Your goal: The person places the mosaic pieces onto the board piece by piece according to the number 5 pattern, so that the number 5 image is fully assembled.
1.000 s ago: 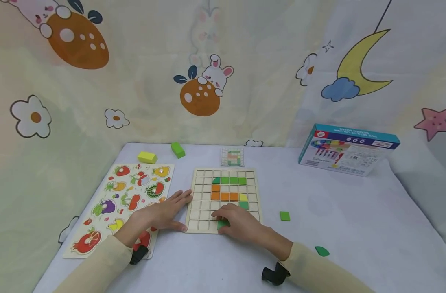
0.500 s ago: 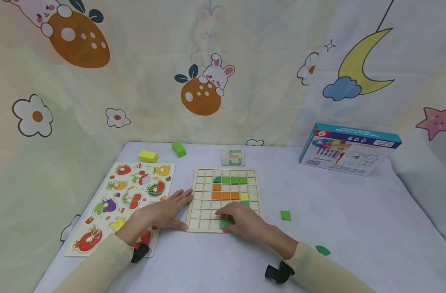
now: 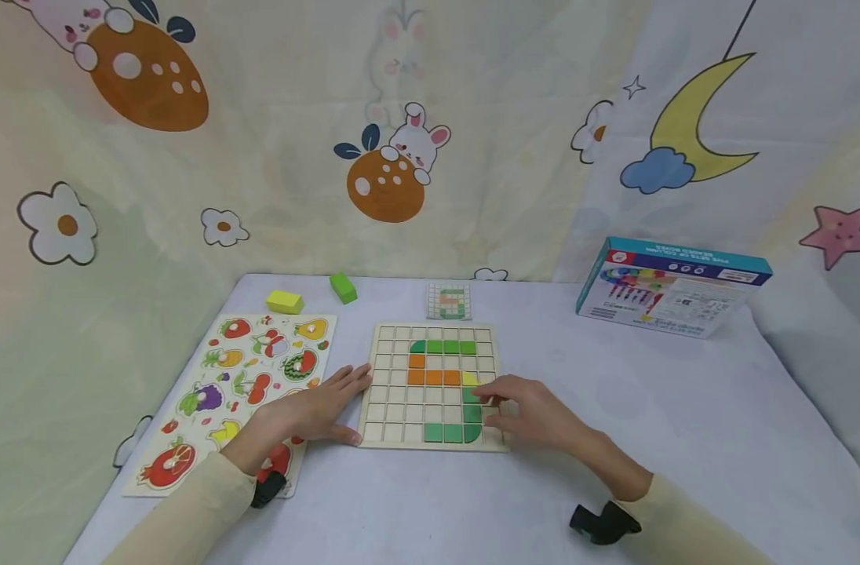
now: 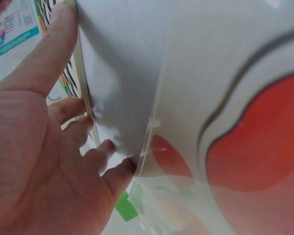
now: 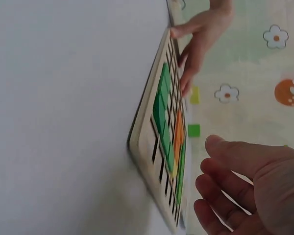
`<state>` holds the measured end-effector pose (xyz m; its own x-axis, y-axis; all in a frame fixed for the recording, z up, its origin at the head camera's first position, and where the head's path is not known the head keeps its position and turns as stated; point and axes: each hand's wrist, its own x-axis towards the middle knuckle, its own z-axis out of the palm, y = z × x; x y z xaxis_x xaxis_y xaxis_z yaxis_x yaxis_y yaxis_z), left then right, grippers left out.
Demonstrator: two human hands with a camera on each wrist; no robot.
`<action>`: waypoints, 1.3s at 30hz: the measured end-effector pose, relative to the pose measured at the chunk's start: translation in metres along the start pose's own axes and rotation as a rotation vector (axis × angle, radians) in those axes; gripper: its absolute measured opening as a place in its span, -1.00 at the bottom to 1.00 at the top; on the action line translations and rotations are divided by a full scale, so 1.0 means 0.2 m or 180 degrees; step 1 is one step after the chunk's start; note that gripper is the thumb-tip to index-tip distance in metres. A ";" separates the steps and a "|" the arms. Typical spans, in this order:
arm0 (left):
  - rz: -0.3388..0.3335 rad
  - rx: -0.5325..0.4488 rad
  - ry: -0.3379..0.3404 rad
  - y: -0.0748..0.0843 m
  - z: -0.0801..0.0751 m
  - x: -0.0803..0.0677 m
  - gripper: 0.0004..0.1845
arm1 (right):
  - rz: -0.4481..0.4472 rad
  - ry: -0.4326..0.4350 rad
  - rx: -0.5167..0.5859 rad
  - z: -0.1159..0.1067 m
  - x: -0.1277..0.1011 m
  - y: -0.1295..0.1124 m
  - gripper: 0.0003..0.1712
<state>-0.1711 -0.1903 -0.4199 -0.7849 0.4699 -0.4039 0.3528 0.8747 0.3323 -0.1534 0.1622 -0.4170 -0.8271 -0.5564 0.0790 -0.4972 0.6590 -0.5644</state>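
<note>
Moving off the bottom row of the grid board (image 3: 384, 377), the right hand (image 3: 536, 412) is now held loose and empty at its right edge, the green tiles (image 3: 453, 432) are left set, and the left hand (image 3: 310, 408) is kept flat against its left edge.

The left hand (image 4: 34, 161) fills the view from 7 to 11 o'clock, thumb (image 4: 46, 46) along the thin edge of a wooden board (image 4: 81, 63); white cloth (image 4: 122, 63) spreads toward 12, red fruit print (image 4: 264, 142) at 3.
</note>
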 end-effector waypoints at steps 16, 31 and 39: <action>0.0075 -0.0032 0.0024 -0.01 0.00 -0.01 0.04 | 0.0759 -0.0138 -0.0170 -0.21 -0.68 0.36 -0.41; 0.0078 -0.0036 0.0018 -0.02 0.00 -0.01 0.04 | 0.0414 0.0060 -0.0371 -0.15 -0.54 0.25 -0.47; 0.0059 -0.0035 0.0025 -0.02 0.01 0.00 0.04 | -0.0175 -0.0226 -0.0164 0.01 -0.09 0.03 -0.52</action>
<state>-0.1720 -0.1931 -0.4230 -0.7821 0.4852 -0.3909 0.3617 0.8644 0.3492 -0.1414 0.1761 -0.4232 -0.7785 -0.6257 0.0494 -0.5557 0.6506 -0.5176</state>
